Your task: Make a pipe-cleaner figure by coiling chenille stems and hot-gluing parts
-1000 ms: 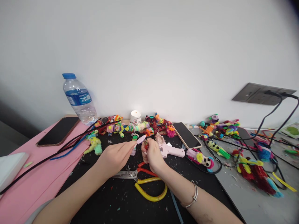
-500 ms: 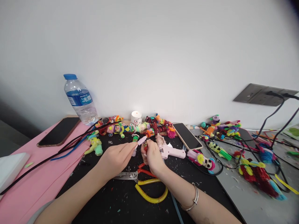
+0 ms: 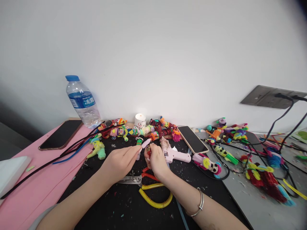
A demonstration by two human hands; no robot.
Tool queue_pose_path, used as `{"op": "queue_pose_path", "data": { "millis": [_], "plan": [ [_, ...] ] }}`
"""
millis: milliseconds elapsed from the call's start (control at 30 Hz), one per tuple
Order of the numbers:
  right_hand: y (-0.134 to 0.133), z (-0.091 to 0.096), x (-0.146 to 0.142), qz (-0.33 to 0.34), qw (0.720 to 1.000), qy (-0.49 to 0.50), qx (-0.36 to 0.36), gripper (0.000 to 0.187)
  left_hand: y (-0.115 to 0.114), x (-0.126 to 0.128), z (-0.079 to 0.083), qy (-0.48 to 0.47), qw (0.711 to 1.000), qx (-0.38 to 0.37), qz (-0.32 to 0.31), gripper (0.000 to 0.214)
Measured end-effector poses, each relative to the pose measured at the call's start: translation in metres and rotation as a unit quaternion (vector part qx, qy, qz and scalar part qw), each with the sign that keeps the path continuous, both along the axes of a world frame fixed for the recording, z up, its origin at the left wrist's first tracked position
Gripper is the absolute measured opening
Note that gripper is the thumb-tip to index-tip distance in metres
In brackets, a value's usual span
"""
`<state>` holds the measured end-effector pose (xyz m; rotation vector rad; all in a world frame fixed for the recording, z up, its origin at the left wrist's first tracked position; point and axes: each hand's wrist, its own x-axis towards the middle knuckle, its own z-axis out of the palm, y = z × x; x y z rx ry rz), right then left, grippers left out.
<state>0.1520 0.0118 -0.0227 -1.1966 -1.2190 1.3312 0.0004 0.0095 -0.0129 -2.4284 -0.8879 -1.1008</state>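
My left hand [image 3: 120, 160] is closed in a pinch on a pipe-cleaner figure [image 3: 145, 143], whose pale lilac coiled end sticks out past my fingertips. Green and black bands of it show above the fingers, and a lilac part hangs below; the rest is hidden. Close to that lilac end, my right hand [image 3: 157, 162] is wrapped round a small reddish-orange lighter [image 3: 148, 149], metal top upward. I cannot make out a flame. Beneath my hands lie scissors [image 3: 155, 204] with yellow and red handles. A pale pink glue gun [image 3: 178, 156] rests just right of my right hand.
Pipe-cleaner dolls [image 3: 165, 131] lie in a row along the wall, with a paper cup [image 3: 140, 120] behind. A phone [image 3: 192, 139] and more dolls [image 3: 266, 180] are at right, among black cables. Left are a water bottle [image 3: 83, 105], another phone [image 3: 59, 134] and pink sheets [image 3: 31, 188].
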Motion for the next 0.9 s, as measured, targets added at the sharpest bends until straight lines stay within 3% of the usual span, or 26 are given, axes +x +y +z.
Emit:
{"op": "queue_pose_path", "data": {
  "millis": [900],
  "plan": [
    [-0.001,0.0026,-0.002,0.005,0.998,0.038,-0.04,0.052,0.0017,0.0008,-0.0028,-0.004,1.0,-0.017,0.003,0.015]
  ]
}}
